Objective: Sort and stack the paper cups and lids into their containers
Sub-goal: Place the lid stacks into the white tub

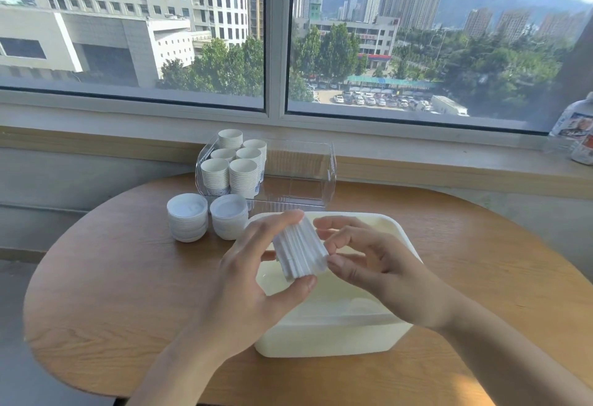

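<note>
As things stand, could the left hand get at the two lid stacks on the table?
Probably not right away: the left hand grips a lid bundle together with the right hand. Nothing blocks the path to the lid stacks; they stand open on the table, just beyond it.

A rounded wooden table carries a white tub, clear bin (holding cup stacks) — and two lid stacks.
</note>
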{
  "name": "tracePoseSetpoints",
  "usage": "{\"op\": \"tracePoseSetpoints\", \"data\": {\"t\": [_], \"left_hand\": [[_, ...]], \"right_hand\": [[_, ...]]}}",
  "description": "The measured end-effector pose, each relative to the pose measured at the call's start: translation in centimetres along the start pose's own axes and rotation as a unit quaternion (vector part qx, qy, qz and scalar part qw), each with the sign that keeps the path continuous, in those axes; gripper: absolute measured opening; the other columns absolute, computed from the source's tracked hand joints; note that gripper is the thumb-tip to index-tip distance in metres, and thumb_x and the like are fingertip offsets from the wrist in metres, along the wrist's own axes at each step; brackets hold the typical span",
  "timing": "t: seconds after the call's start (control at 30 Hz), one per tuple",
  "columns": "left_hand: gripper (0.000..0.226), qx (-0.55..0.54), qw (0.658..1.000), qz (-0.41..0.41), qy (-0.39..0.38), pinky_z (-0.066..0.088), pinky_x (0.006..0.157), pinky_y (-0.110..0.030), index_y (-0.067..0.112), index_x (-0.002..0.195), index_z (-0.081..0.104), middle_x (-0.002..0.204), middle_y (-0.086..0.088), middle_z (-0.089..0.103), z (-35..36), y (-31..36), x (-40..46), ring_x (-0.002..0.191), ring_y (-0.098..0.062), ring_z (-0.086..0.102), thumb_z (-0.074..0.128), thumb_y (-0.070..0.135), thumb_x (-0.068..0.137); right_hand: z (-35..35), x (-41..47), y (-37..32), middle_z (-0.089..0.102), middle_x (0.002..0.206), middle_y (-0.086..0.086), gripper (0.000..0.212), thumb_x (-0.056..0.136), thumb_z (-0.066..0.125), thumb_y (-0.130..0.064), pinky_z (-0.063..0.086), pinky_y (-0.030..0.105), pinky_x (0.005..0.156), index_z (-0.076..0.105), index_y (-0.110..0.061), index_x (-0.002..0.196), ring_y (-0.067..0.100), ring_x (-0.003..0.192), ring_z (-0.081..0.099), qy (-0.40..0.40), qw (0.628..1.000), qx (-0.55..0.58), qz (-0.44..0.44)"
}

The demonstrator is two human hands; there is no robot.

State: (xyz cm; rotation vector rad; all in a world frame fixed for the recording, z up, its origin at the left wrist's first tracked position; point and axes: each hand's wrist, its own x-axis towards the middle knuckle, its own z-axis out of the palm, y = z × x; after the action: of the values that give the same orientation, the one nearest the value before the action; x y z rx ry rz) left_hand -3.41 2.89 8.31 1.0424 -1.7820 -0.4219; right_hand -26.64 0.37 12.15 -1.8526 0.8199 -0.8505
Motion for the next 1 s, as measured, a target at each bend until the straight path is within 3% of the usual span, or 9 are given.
{"op": "tracePoseSetpoints", "data": {"t": [0.13,0.3,0.47,0.7,0.9,1.0], "left_hand": [[0.076,-0.02,0.999,0.009,-0.028,0.052,0.101,-0.022,0.046,0.144,0.049,0.145,0.015,0.054,0.0,0.6,0.0,0.139,-0.018,0.05,0.087,0.024,0.082],[0.072,-0.068,0.996,-0.011,-0.05,0.051,0.102,-0.022,0.049,0.146,0.048,0.146,0.018,0.054,0.0,1.1,0.1,0.141,-0.016,0.049,0.082,0.034,0.084],[0.071,-0.112,0.991,-0.028,-0.061,0.053,0.102,-0.023,0.05,0.144,0.049,0.144,0.018,0.056,0.2,1.3,0.5,0.14,-0.015,0.051,0.084,0.036,0.085],[0.07,-0.134,0.988,-0.037,-0.071,0.053,0.102,-0.025,0.049,0.146,0.048,0.147,0.017,0.055,0.1,1.2,0.8,0.142,-0.017,0.048,0.083,0.037,0.086],[0.07,-0.186,0.977,-0.05,-0.092,0.056,0.101,-0.037,0.05,0.145,0.049,0.146,0.012,0.057,-0.1,1.1,1.1,0.139,-0.019,0.052,0.081,0.043,0.083],[0.072,-0.17,0.98,-0.041,-0.097,0.056,0.101,-0.033,0.05,0.146,0.048,0.146,0.013,0.057,-0.3,0.8,1.4,0.14,-0.018,0.052,0.083,0.043,0.083]], "right_hand": [[-0.5,0.0,0.2,0.055,0.149,0.004,0.033,0.096,0.071,-0.016,0.05,0.041,0.11,0.061,-0.004,0.125,0.021,0.142,0.052,-0.024,0.996,0.079,0.019],[-1.4,0.0,0.2,0.056,0.15,0.004,0.068,0.089,0.076,-0.013,0.049,0.045,0.112,0.048,-0.023,0.15,0.023,0.143,0.051,-0.03,0.993,0.103,0.049],[-1.9,0.0,0.1,0.058,0.148,0.01,0.073,0.088,0.076,-0.012,0.044,0.053,0.116,0.045,-0.025,0.153,0.025,0.144,0.049,-0.033,0.991,0.117,0.061],[-2.2,0.2,0.2,0.058,0.147,0.013,0.077,0.086,0.077,-0.007,0.045,0.051,0.116,0.044,-0.022,0.153,0.027,0.143,0.05,-0.039,0.989,0.134,0.049],[-2.4,0.8,0.6,0.053,0.148,0.018,0.081,0.082,0.075,0.01,0.037,0.054,0.121,0.041,-0.012,0.153,0.032,0.145,0.045,-0.046,0.992,0.114,0.02],[-2.5,1.1,0.9,0.054,0.147,0.019,0.082,0.08,0.076,0.009,0.039,0.054,0.12,0.042,-0.01,0.152,0.032,0.144,0.047,-0.043,0.993,0.105,0.017]]}}
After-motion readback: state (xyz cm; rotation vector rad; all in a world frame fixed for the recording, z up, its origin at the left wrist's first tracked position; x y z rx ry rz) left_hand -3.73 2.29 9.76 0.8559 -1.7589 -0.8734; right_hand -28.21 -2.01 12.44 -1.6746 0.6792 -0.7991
